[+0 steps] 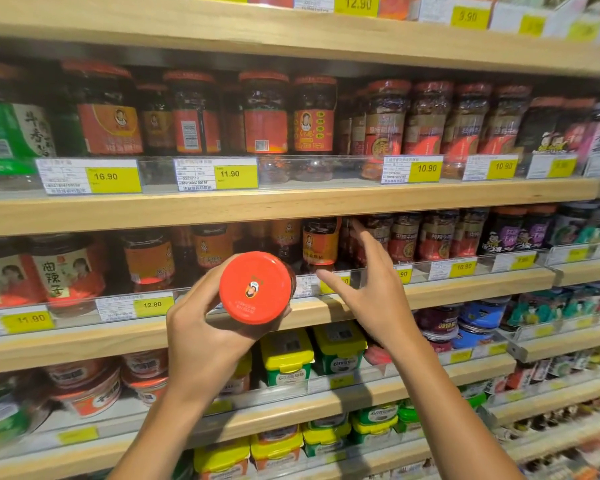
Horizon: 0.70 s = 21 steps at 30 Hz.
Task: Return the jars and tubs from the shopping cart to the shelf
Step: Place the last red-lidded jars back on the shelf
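- My left hand [201,327] grips a glass jar with a round red metal lid [256,287], fingers and thumb curled round its body just under the lid; the lid faces me, with a small portrait logo printed on it.
- I hold the jar in the air in front of the pale wooden shelf edge [430,289] of the second tier of sauce jars, not resting on any board.
- My right hand [371,292] holds nothing: its fingers are spread and straight, the thumb pointing left toward the jar, the fingertips up near the underside of the wooden board above.
- Just behind that hand, a dark chilli-sauce jar with an orange-red label [320,242] stands on the same tier behind a clear plastic front rail.
- To the left on that tier I see a wide jar with a white label showing a person [68,271], and a yellow price tag reading 12.80 [153,304].
- Below, yellow-lidded green plastic tubs [286,356] sit side by side on the next tier down.
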Each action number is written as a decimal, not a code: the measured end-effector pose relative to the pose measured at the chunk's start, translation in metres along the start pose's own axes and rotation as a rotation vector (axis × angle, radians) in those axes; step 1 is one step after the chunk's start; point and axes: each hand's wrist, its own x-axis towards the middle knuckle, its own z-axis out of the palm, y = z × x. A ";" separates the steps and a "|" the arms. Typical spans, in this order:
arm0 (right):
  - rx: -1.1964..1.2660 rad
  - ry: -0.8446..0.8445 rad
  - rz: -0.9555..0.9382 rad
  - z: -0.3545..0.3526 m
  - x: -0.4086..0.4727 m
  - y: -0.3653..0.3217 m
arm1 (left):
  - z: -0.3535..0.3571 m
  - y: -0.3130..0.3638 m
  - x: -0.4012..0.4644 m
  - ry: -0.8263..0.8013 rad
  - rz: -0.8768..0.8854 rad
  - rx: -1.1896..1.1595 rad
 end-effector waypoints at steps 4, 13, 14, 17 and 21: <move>0.014 0.025 -0.120 -0.009 -0.020 0.015 | 0.006 -0.001 0.007 0.008 0.000 0.004; 0.029 0.053 -0.155 -0.009 -0.044 0.032 | 0.028 -0.008 0.023 0.032 0.047 0.027; 0.032 0.056 -0.163 -0.009 -0.044 0.032 | 0.029 -0.010 0.024 0.038 0.038 0.030; 0.034 0.057 -0.170 -0.009 -0.045 0.033 | 0.031 -0.010 0.030 0.042 0.021 0.062; 0.040 0.043 -0.174 -0.009 -0.046 0.034 | 0.033 -0.003 0.036 0.028 -0.022 0.110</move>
